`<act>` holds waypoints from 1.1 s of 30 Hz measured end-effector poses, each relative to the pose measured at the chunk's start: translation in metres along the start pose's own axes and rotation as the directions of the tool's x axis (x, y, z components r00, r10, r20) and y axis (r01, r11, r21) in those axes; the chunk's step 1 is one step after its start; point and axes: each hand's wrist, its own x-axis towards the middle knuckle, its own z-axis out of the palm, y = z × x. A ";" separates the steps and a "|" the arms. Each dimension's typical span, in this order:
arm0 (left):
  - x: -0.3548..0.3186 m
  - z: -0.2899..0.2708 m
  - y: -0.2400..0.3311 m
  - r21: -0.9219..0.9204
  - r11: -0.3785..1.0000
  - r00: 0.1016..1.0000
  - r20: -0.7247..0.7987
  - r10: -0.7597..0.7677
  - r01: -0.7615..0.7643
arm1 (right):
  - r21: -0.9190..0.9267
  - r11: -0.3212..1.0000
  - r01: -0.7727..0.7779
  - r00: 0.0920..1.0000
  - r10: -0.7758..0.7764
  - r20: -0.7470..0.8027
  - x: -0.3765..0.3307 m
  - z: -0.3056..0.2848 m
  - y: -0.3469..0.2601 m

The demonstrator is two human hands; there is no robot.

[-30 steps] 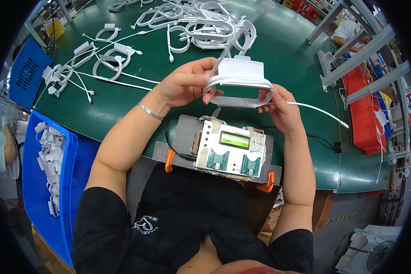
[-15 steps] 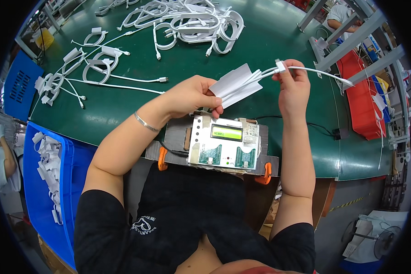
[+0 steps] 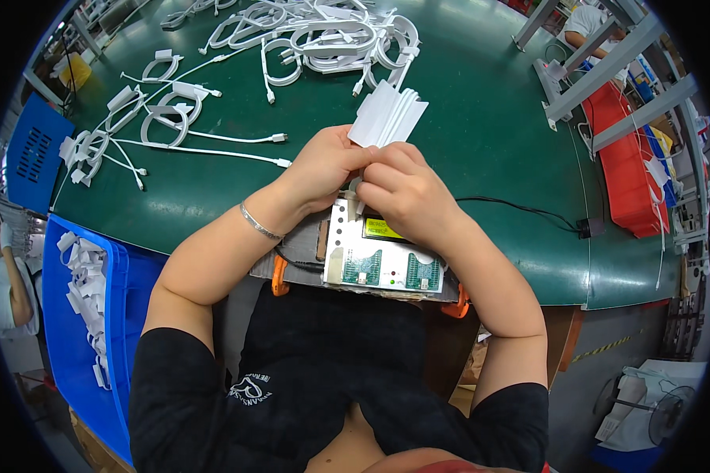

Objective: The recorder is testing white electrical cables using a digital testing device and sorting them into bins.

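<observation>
Both hands meet over the test board, pinching the lower end of a coiled white cable (image 3: 409, 108) with a white paper wrap (image 3: 372, 115) around it. My left hand (image 3: 323, 167) closes on the bundle from the left. My right hand (image 3: 406, 188) presses in from the right with curled fingers, hiding the cable's plug. Just below them the test board (image 3: 351, 254), a white panel with two green circuit sections, a lit yellow-green screen (image 3: 381, 229) and small indicator lights, sits on a grey base at the table's near edge. My right hand covers part of the screen.
A heap of coiled white cables (image 3: 335, 39) lies at the back of the green table (image 3: 481, 150); several wrapped ones (image 3: 166, 122) spread at left. A blue bin (image 3: 118, 315) holds white pieces. Orange clamps (image 3: 280, 274) grip the base. A red crate (image 3: 627, 185) and metal frame stand right.
My right hand has come left and down from the cable's stretched-out end to meet my left hand. The wrapped bundle has swung from pointing right to standing more upright.
</observation>
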 end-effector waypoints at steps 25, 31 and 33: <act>0.009 -0.038 0.029 0.488 0.857 0.951 0.153 -0.270 0.165 | 0.218 0.901 -0.375 0.913 0.400 -0.084 -0.020 0.001 0.034; 0.013 -0.037 0.012 0.849 0.450 0.952 0.178 0.249 -0.277 | 0.374 0.583 -0.721 0.672 0.719 0.177 -0.014 -0.006 0.031; 0.011 -0.035 0.012 0.853 0.387 0.921 0.238 0.309 -0.350 | 0.370 0.653 -0.661 0.727 0.680 0.099 -0.019 -0.001 0.038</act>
